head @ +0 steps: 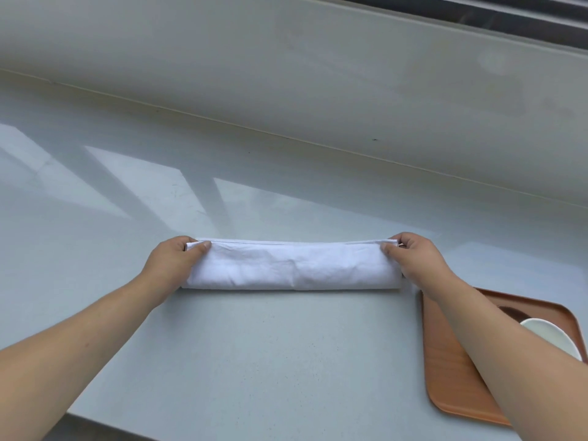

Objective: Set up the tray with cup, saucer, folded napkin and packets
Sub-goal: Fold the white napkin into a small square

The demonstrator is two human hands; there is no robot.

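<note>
The white napkin (291, 265), lying mid-bench, is being pinched at its far corners by the left hand (173, 261) and right hand (413, 261), so the fold stays aligned. The wooden tray (451, 370), near the bench's right front edge, is carrying a white saucer (550, 337).

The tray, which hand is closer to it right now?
Right. The right hand pinches the napkin's right end, just beyond the tray's far corner, its forearm crossing the tray. The left hand grips the napkin's opposite end, a napkin-length farther away.

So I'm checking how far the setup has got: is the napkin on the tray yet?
No, the napkin lies on the counter left of the tray, with the left hand and right hand pinching its ends.
</note>
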